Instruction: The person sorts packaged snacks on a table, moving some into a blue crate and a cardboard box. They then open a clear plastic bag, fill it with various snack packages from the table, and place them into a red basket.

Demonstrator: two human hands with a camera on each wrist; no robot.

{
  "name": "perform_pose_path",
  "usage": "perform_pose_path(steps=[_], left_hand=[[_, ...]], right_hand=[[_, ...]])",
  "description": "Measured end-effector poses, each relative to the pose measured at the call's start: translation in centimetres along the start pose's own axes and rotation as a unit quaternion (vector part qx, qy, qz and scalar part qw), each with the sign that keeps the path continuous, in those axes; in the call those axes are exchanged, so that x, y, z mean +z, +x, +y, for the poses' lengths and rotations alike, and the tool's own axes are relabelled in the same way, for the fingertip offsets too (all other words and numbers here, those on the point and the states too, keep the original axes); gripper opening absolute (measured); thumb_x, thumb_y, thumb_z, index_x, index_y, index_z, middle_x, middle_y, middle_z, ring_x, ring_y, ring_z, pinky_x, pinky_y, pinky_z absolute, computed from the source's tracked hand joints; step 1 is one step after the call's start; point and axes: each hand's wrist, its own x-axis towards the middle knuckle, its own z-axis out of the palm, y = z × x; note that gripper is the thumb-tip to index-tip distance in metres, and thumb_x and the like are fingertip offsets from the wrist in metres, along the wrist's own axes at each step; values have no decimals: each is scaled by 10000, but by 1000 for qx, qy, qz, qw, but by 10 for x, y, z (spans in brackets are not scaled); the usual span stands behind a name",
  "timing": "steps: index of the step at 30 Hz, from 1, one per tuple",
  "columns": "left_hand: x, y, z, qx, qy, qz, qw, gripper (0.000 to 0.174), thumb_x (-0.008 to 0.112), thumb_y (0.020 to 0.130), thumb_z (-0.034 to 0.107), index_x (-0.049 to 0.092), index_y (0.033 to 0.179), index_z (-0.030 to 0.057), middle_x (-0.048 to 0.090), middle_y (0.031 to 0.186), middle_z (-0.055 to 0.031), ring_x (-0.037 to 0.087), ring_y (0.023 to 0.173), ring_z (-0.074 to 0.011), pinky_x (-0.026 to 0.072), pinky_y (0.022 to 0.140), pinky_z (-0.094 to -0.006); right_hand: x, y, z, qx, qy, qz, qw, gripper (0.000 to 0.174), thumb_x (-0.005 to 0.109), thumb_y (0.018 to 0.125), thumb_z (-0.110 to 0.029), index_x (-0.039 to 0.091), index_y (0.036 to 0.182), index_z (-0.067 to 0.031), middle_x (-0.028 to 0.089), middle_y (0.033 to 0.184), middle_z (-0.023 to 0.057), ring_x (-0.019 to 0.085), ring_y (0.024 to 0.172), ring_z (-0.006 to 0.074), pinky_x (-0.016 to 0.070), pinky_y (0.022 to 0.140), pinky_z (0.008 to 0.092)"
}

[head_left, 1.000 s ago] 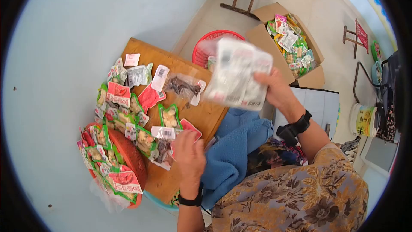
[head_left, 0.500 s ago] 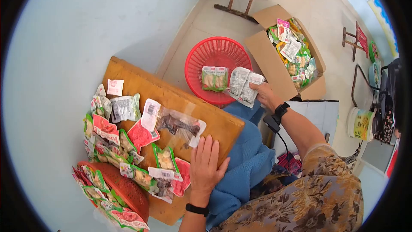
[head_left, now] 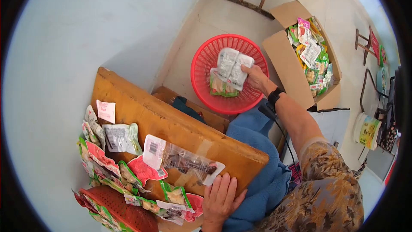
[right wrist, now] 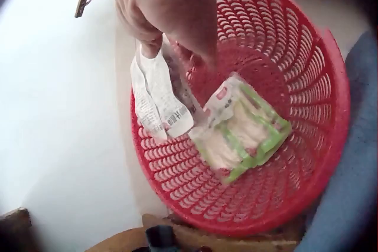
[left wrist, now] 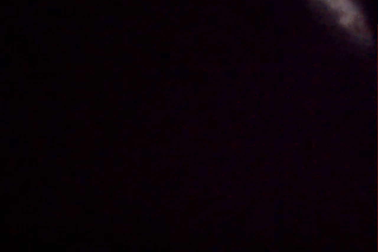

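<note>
My right hand (head_left: 256,77) pinches a pair of joined silver-white food packets (head_left: 234,68) by one edge, over the red plastic basket (head_left: 198,81). In the right wrist view the packets (right wrist: 156,95) hang inside the rim, beside a green-and-white packet (right wrist: 242,131) lying on the basket's floor. My left hand (head_left: 221,199) rests with straight fingers on the near edge of the wooden table (head_left: 231,154). Just past its fingertips lies a clear vacuum pack of dark meat (head_left: 189,161). The left wrist view is almost wholly dark.
Several snack packets (head_left: 122,137) crowd the table's left side, next to a tilted red-brown colander (head_left: 118,208). A cardboard box (head_left: 283,60) full of packets stands right of the basket. A folding stool (head_left: 253,2) is behind. Blue cloth (head_left: 262,163) hangs at the table's right.
My right hand has carried the silver-white packets leftward and out over the red basket. My left hand has come to lie flat at the table edge. The view has shifted.
</note>
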Motion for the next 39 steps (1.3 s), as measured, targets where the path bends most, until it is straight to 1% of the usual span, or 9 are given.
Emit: perform_pose_path(steps=[9,11,14,15,17,20,24,33,39], left_hand=[[-1,-4,1,0,12,-19,1000,687,847,718,433,610,1247,64,616,1282,-181,561,1215,-375,443,948,-509],[1,-4,-1,1,8,-16,1000,684,843,724,430,609,1251,61,614,1289,-182,559,1224,-377,440,958,-510],[1,-5,2,-4,10,-15,1000,674,833,738,426,611,1254,54,611,1305,-187,553,1242,-380,434,981,-513],[0,-4,2,-7,15,-17,1000,668,827,746,426,614,1254,48,609,1314,-190,550,1252,-381,431,993,-516],[-1,-2,3,-5,19,-13,1000,662,822,753,426,618,1252,42,608,1319,-191,550,1256,-382,428,1004,-516],[-1,1,3,-6,20,-7,1000,652,819,756,420,626,1245,34,610,1323,-193,553,1257,-383,425,1020,-514],[-3,2,4,-11,12,-3,1000,648,827,747,398,628,1245,34,610,1329,-189,556,1257,-380,422,1033,-513],[-6,6,6,-15,-5,4,1000,692,823,762,362,575,1324,43,562,1403,-183,526,1307,-362,411,1054,-507],[-9,5,8,-15,-29,34,999,703,823,762,314,558,1351,38,525,1448,-169,484,1356,-351,397,1092,-493]], right_hand=[[-22,-58,27,-154,-301,284,897,442,680,911,-144,540,1283,48,641,1207,201,607,1164,274,486,1000,372],[-41,-71,40,-214,-514,381,738,412,705,898,-205,582,1203,42,671,1117,198,669,1028,263,553,873,363],[-72,-80,81,-159,-570,458,663,388,711,895,-249,610,1148,27,691,1071,170,700,880,239,585,663,331],[-76,-85,84,-161,-569,458,664,388,711,895,-249,610,1148,27,691,1071,170,700,880,239,585,663,331],[-73,-95,81,99,-284,292,908,364,700,912,-235,593,1157,12,683,1056,131,681,930,251,554,567,356],[-67,-100,79,89,-123,259,954,359,648,942,-192,553,1222,13,641,1164,163,669,996,295,607,596,414],[-76,-116,77,-3,-79,338,938,306,564,956,-111,571,1248,-17,647,1169,160,692,943,290,642,649,456],[-116,-165,79,245,-152,374,882,391,528,984,-139,470,1358,-40,539,1294,241,627,1097,419,622,737,566],[-84,-188,33,268,-316,180,892,336,590,951,-165,557,1223,29,613,1100,222,699,819,424,616,621,550]])
